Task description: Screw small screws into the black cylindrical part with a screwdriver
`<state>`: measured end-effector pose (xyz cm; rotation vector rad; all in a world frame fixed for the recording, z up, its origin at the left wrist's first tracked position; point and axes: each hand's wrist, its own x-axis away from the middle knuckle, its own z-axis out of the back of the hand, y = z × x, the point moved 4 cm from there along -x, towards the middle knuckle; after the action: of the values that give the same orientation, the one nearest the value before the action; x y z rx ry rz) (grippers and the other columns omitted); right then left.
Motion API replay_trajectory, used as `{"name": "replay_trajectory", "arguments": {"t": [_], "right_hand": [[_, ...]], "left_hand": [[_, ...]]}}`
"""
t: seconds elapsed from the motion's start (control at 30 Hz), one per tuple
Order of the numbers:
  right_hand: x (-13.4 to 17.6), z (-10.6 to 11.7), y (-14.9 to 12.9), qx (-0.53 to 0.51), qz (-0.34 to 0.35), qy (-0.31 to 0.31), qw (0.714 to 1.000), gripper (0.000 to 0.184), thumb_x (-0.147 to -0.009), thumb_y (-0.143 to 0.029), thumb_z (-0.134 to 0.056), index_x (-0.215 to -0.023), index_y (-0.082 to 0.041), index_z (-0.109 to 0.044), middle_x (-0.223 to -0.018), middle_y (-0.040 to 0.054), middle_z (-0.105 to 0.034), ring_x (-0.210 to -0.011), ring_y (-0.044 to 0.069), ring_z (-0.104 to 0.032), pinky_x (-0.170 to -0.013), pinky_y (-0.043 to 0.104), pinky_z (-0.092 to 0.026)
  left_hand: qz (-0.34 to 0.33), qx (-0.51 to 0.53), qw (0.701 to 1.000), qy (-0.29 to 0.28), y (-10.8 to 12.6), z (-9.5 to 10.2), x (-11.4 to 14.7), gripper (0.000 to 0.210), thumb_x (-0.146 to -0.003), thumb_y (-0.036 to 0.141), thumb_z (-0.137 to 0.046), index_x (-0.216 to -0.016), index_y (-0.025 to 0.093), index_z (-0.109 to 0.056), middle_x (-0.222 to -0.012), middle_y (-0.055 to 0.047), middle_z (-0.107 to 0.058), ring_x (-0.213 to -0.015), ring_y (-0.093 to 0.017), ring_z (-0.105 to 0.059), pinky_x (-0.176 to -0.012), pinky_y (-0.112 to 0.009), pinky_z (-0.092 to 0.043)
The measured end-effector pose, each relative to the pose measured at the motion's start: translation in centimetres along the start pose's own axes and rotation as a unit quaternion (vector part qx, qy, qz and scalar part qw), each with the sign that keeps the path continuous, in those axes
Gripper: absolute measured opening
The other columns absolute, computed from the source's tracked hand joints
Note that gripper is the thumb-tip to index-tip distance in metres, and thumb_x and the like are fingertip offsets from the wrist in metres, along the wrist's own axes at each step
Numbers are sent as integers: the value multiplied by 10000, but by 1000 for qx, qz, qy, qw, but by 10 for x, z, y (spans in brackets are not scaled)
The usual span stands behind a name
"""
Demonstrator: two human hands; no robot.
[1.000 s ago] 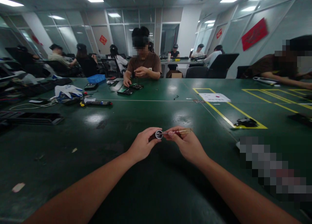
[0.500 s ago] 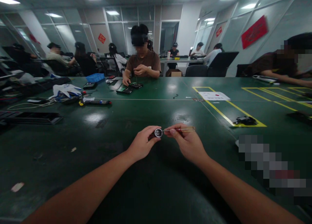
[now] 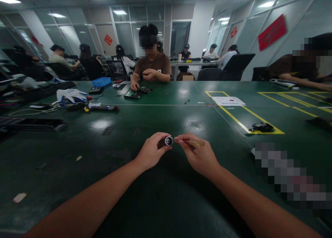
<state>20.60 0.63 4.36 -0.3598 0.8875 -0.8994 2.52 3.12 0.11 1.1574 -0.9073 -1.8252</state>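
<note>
Between thumb and fingers, my left hand [image 3: 153, 150] grips a small round part [image 3: 168, 141], dark with a light metal rim, its round opening facing me. My right hand [image 3: 201, 155] is closed around a screwdriver [image 3: 194, 142] with a see-through amber and red handle. The screwdriver's tip lies at the right side of the rim; whether it touches cannot be made out. Both hands are held above the green table [image 3: 145, 124].
White and blue gloves [image 3: 71, 97] and a power screwdriver-like tool [image 3: 101, 108] lie to the left. A blue basket [image 3: 101, 82] stands farther back, near a co-worker [image 3: 151, 65] handling circuit boards. Black parts [image 3: 261, 127] and a paper sheet [image 3: 228, 101] lie right, by yellow tape.
The screwdriver has tilted in my right hand, its handle end now lower and more toward me. My right fingers have shifted along it. My left hand keeps its hold on the round part.
</note>
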Motion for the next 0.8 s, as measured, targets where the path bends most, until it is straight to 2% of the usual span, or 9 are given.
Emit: {"name": "replay_trajectory", "arguments": {"t": [0.43, 0.8], "right_hand": [[2, -3, -7, 42, 74, -8, 996, 152, -986, -191, -514, -1061, -241, -637, -994, 44, -742, -911, 192, -713, -819, 320, -543], [5, -11, -5, 44, 72, -26, 996, 204, -943, -119, -521, -1083, -212, -636, -1030, 56, -726, -916, 175, -703, -835, 290, -537]], "left_hand": [[0, 9, 1000, 6, -5, -1, -1, 339, -790, 156, -759, -1112, 221, -679, -1127, -56, -643, -1045, -206, -648, -939, -384, -567], [-6, 39, 999, 9, -10, -2, -1, 338, -780, 151, -768, -1102, 216, -686, -1125, -66, -636, -1037, -216, -653, -914, -375, -567]]}}
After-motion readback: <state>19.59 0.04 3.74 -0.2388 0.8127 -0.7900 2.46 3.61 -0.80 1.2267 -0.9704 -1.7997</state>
